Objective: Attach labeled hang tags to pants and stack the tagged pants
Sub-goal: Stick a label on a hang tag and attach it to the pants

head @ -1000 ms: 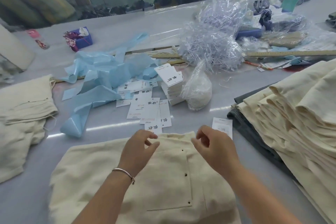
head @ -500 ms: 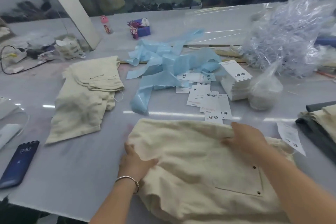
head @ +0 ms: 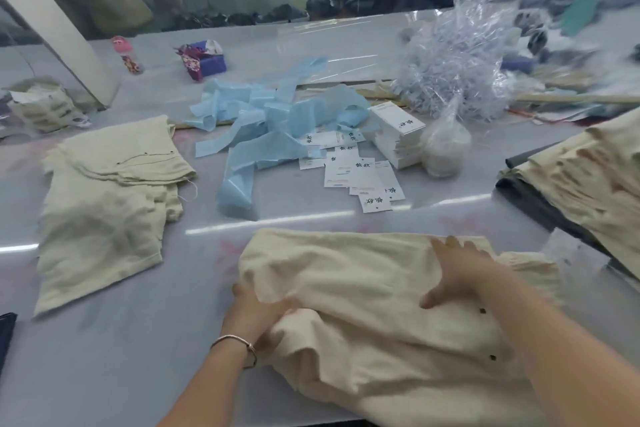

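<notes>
Since half a second ago, we are dragging the cream pants (head: 363, 291) a little further toward the left side of the surface (head: 114, 350), and our right hand (head: 460, 274) is sliding from the far hem to lie flat on the cloth. Our left hand (head: 256, 308) is tucking under the near left fold, fingers hidden by fabric, so we cannot tell how tightly it is closing; it seems to be bunching the cloth. The right hand is spread wide, palm down, holding nothing.

The pants are lying at the near edge, in front of us, well apart from the tagged stack (head: 107, 198) toward the left edge and from the waiting pile (head: 585, 177) at the right edge.

We are judging the risks as these: the garment is crumpling unevenly, so it may land skewed on the stack and push it askew. Any tag on these pants is not visible to us, and it could be getting folded inside or snagged as we lift. The loose hang tags (head: 360, 173) and blue paper strips (head: 273, 125) in the middle are lying close to the far hem, and a sweeping lift could scatter them.
</notes>
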Available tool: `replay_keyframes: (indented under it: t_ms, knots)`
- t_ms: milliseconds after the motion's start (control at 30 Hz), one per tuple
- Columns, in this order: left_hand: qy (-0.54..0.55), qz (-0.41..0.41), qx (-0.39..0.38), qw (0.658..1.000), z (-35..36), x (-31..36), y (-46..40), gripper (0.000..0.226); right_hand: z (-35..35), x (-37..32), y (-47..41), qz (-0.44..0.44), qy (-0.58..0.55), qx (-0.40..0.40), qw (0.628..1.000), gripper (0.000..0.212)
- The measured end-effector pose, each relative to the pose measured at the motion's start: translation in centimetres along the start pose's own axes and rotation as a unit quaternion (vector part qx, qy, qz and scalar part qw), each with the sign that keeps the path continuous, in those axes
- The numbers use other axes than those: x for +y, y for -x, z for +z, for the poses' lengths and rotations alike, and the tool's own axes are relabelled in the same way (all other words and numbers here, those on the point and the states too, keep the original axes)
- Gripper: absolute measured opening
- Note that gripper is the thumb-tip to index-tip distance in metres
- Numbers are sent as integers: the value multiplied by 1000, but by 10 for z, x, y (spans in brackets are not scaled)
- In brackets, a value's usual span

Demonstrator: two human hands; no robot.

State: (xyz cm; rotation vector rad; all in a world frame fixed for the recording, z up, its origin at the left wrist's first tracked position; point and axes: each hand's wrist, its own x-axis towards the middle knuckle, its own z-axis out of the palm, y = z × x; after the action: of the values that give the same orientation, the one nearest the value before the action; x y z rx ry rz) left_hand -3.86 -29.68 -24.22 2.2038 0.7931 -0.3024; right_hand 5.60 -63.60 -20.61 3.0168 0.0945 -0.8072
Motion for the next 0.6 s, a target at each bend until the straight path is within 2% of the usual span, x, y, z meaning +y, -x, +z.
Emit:
replay_keyframes:
  t_ms: [100, 200, 233, 300, 400, 533, 600]
  knots:
    - [2, 29, -24, 999, 1, -4, 3, 122, 2, 0, -1, 14, -58, -2, 998, 152]
    - [72, 57, -37, 995, -2, -5, 7, 120, 3, 5, 2, 26, -100, 26, 994, 147]
    - [110, 54, -35, 992, -3, -3, 9, 114, 6, 5, 4, 33, -105, 36, 993, 138]
    - [188, 55, -50, 979, -3, 7, 15, 96, 15, 6, 12, 41, -111, 60, 991, 104]
    - [283, 90, -110, 949, -4, 42, 30, 76, 20, 16, 35, 52, -175, 88, 979, 59]
    - [317, 192, -178, 912, -10, 102, 58, 78, -26, 61, 93, 91, -285, 178, 937, 39]
    - [337, 234, -210, 887, -8, 137, 73, 76, -59, 91, 133, 107, -281, 244, 922, 40]
